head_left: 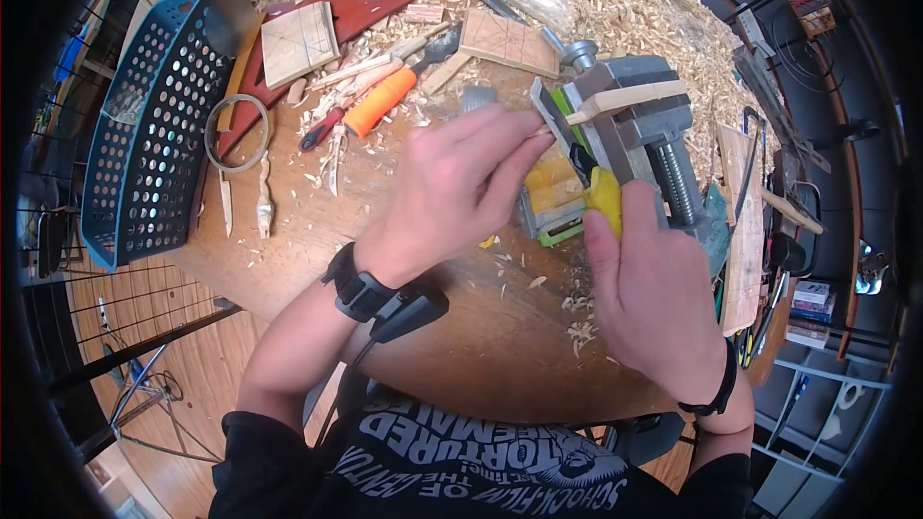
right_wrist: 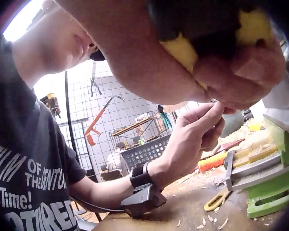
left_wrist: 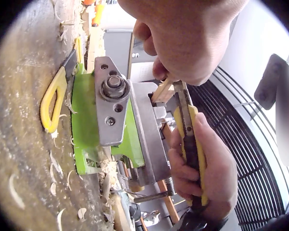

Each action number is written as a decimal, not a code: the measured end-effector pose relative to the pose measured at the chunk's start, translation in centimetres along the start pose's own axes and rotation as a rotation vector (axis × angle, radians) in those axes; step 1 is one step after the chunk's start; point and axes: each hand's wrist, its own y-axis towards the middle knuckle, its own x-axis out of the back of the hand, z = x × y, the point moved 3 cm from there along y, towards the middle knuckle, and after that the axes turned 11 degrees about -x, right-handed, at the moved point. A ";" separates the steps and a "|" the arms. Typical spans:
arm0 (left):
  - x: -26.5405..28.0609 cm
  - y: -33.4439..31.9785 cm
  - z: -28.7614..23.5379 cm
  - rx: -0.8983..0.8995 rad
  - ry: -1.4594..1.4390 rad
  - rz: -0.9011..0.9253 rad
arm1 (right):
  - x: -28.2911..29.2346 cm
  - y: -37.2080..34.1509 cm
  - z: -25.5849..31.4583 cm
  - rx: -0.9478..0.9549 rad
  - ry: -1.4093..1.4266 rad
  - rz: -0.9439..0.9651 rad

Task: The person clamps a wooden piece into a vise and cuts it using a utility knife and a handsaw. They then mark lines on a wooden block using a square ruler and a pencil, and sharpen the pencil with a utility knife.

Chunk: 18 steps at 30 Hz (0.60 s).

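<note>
My left hand (head_left: 447, 183) pinches the near end of a pale carved wooden stick (head_left: 635, 99), whose far end reaches over the bench vise (head_left: 630, 135). In the left wrist view the fingers cover most of the stick (left_wrist: 163, 91). My right hand (head_left: 663, 303) grips a utility knife (head_left: 604, 197) with a yellow and black handle, thumb laid along it. The knife's blade (head_left: 550, 113) crosses the stick close to the left fingertips. Below both hands stands the vise's green base (left_wrist: 84, 120). In the right wrist view the right hand hides the cutting spot.
Wood shavings (head_left: 635, 0) cover the back of the table (head_left: 461, 327). Orange-handled tools, including a chisel (head_left: 380, 104), and square wooden boards (head_left: 300, 43) lie behind the left hand. A blue perforated basket (head_left: 144, 135) stands at the left, beside a tape roll (head_left: 236, 133).
</note>
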 end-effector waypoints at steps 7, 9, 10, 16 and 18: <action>0.0 0.0 -0.1 -0.031 0.059 0.007 | -0.5 -0.4 0.1 -0.019 -0.045 -0.051; 0.0 0.0 -0.1 -0.026 0.050 0.009 | -0.6 -0.6 0.0 -0.036 -0.107 -0.080; -0.1 0.0 -0.1 -0.018 0.041 0.008 | -0.7 -0.6 -0.1 -0.038 -0.107 -0.080; -0.1 0.1 -0.1 -0.006 0.030 0.015 | -0.8 -1.0 0.0 -0.075 -0.185 -0.117; -0.1 0.1 -0.2 -0.005 0.028 0.013 | -0.9 -1.2 0.0 -0.094 -0.188 -0.121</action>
